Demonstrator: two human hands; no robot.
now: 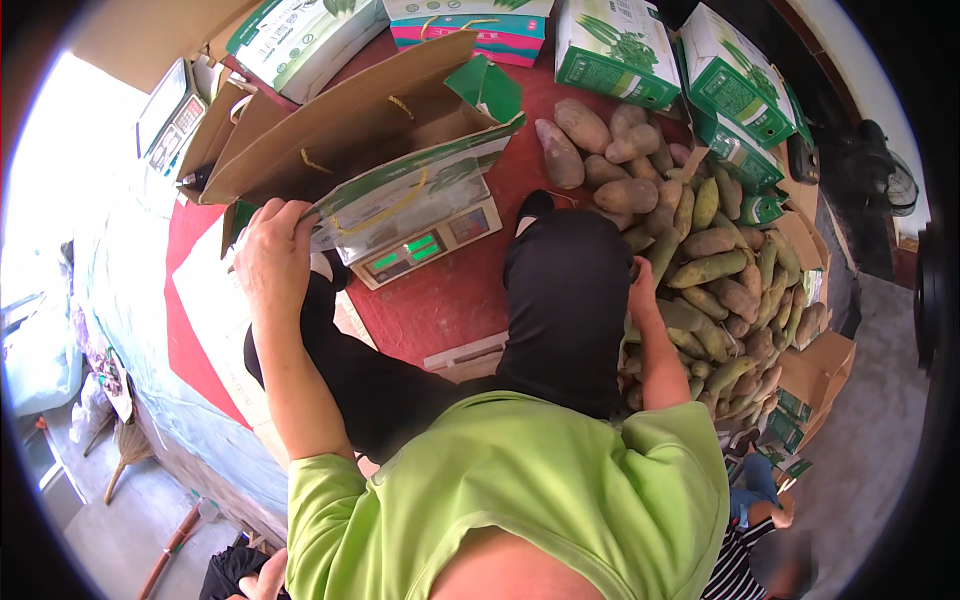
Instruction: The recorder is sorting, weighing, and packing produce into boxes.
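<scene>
Green shirt (520, 470) nearest, the carton (350, 130) (open) extends rightward from left grip (272, 250).

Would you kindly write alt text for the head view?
A person's left hand holds the edge of an open box by a lit scale; the right hand, partly hidden, is beside a heap of brown and green vegetables.

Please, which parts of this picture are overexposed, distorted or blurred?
Head view: upper left is washed out to white; head view: the upper-right boxes splay outward, probably from the wide lens; head view: a person's head at lower right is blurred, while the left hand and green-lit scale look fairly sharp.
</scene>
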